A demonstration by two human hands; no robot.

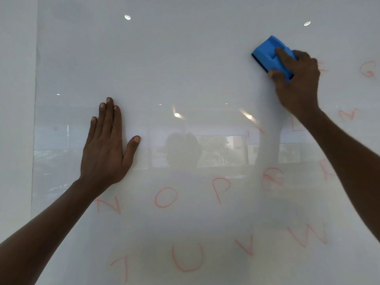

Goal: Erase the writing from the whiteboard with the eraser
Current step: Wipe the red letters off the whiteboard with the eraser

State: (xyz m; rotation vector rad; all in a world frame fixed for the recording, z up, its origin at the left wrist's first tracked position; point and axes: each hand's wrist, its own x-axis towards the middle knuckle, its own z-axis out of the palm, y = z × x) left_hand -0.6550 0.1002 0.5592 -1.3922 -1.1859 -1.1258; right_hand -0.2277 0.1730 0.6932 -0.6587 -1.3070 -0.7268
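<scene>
Eraser (273, 56) up high on the right, gripped in the right hand (296, 79), fingers curled over its blue back and thumb hooked under the lower edge, felt face against the whiteboard (185, 58). It sits at the top of the written area, just left of a faint red letter half hidden behind the knuckles.

Left hand (107, 145) is flat on the board, fingers straight and together, thumb spread, holding nothing, just bracing well apart from the eraser.

Now the score. The whole upper left and middle of the board reads blank, glossy, only ceiling lights and a window reflection in it, so judging from that, the top stretch looks dealt with, or was never written on; the frame can't say which. What's plainly left is a lot. A G (368, 68) sits at the far right edge, level with the eraser. Below it, an M-like mark (349, 114) and some broken strokes near the right forearm. Lower down runs a row, N (108, 205), O (165, 197), P (221, 188), then two smudgier letters to the right, one partly behind the arm. Bottom row: T (123, 266), U (187, 258), V (244, 245), W (308, 235), all crisp and untouched.

So my call: early-to-middle going. The right side of the top line is in play, and at least two full rows below haven't felt the eraser at all.
</scene>
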